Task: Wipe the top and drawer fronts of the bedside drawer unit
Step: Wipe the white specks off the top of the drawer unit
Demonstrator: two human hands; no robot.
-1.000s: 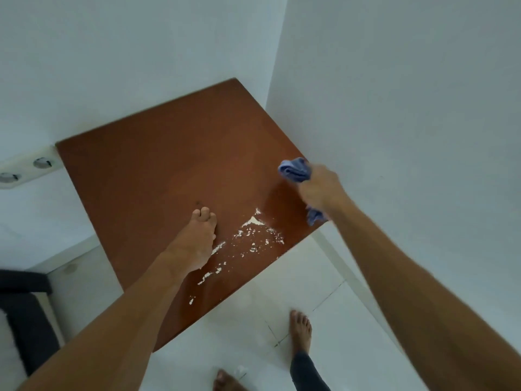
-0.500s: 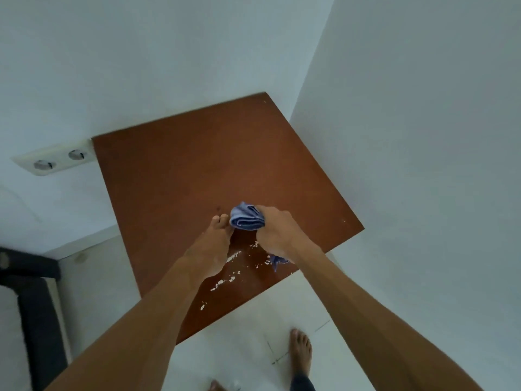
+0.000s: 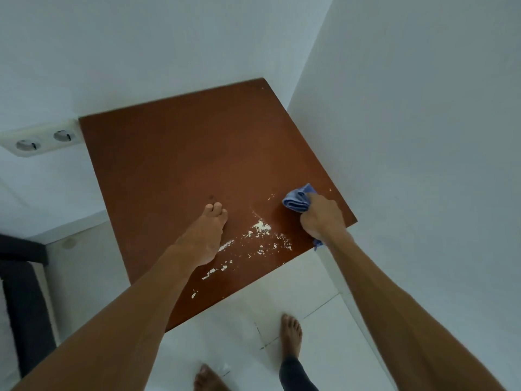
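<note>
Clenched round the cloth [image 3: 296, 200], my right grip [image 3: 321, 218] presses it on the top [image 3: 183, 153] near its right edge. My left grip [image 3: 205, 235] rests flat, fingers [image 3: 216, 210] straight, beside white flecks [image 3: 260, 227].

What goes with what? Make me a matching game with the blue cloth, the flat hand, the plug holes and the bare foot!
Things:
1. cloth
2. left hand
3. wall sockets
4. bare foot

Places:
A. standing on the white floor
B. lying flat on the brown top
C. bunched up in the right hand
D. on the wall, by the top's left corner

Pairs: 1-C, 2-B, 3-D, 4-A
</note>
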